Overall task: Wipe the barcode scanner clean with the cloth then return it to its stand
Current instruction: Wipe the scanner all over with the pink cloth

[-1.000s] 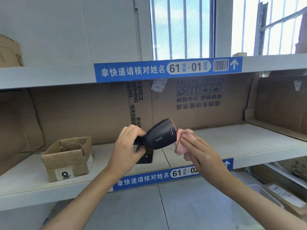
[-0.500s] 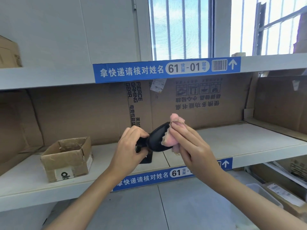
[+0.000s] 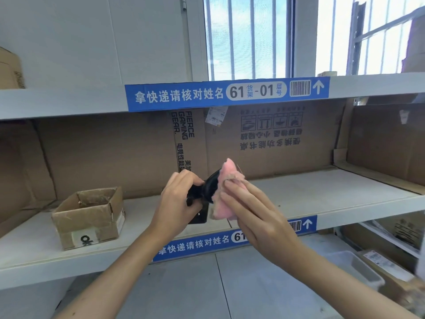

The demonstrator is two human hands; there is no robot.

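Storage room, pale metal shelving in front of a barred window (image 3: 248,38). Flattened brown cardboard (image 3: 276,139) lines the back of the middle shelf (image 3: 322,192). Blue label strips run along the shelf edges, the upper strip (image 3: 226,94) marked 61-01.

Landmark: the small open cardboard box (image 3: 88,217) on the middle shelf, left part. To the right of the box, held above the shelf's front edge, is the black barcode scanner (image 3: 208,187). Left hand (image 3: 177,203) grips the scanner's handle, fingers curled round it. Right hand (image 3: 255,217) presses a pink cloth (image 3: 226,192) against the scanner's head; fingers lie fairly straight over the cloth, and the thumb is hidden. The cloth covers the right side of the head.

A black stand (image 3: 200,217) sits on the shelf just below the scanner, right of the box, partly hidden behind the left hand. Further right of the box, below the middle shelf, lie a white tray (image 3: 354,268) and a parcel (image 3: 381,265).
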